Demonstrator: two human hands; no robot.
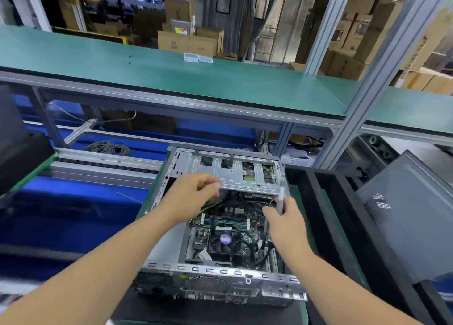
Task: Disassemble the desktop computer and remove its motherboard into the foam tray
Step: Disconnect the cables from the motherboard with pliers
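Observation:
The open desktop computer case lies flat in front of me, its rear panel nearest. Inside, the green motherboard with a black CPU fan is visible. A silver drive cage spans the far end of the case. My left hand reaches to the cage's near edge with curled fingers; motion blur hides whether it holds anything. My right hand grips a slim white tool over the motherboard's right side. The black foam tray stands just right of the case.
A grey side panel leans to the right of the foam tray. A green shelf runs overhead behind the case. A black object sits at far left; blue bins and coiled cables lie beyond the bench.

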